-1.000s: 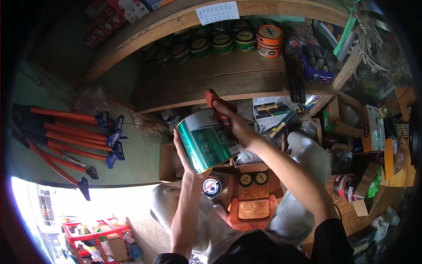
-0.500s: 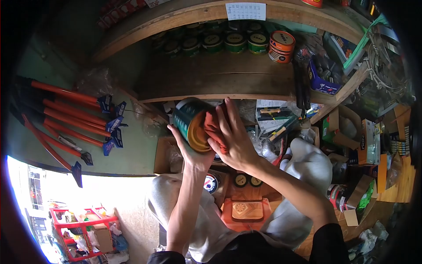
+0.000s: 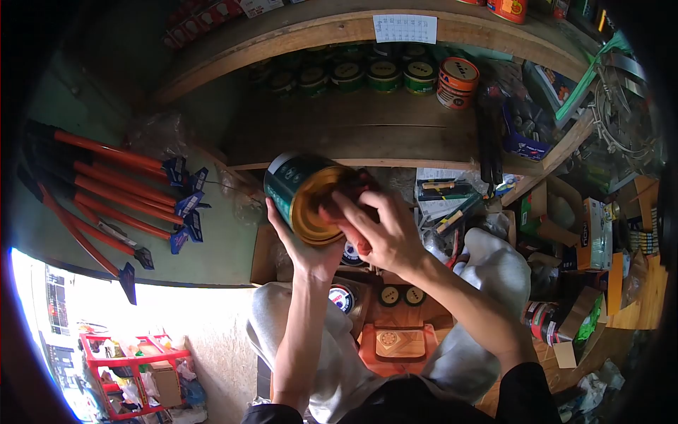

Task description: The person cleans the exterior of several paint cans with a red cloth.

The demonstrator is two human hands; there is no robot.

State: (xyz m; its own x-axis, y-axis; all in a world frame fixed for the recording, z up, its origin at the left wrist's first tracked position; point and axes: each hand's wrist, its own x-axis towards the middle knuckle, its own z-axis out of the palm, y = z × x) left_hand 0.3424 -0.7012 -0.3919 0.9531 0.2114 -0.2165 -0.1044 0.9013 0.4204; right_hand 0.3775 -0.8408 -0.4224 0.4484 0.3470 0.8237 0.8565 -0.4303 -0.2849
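Observation:
A green tin can (image 3: 284,185) with a gold-coloured end is tilted in front of me, the gold end turned toward my right side. My left hand (image 3: 305,253) grips it from below, thumb along its side. Bunched in the fingers of my right hand (image 3: 390,237) is a red cloth (image 3: 359,240), pressed against the gold end. Motion blurs the right fingertips, and the can's far side is hidden.
Ahead, a wooden shelf (image 3: 339,134) bears rows of green tins (image 3: 385,76) and an orange can (image 3: 458,83). Orange-handled tools (image 3: 123,187) lie at the left. Two dark-lidded tins (image 3: 390,295) stand below, near a small red stool (image 3: 399,344). Opened cartons (image 3: 551,212) crowd the right.
My right hand has moved with the red cloth from the can's upper edge down across its gold end. More of that end now faces me, and the can sits slightly further left.

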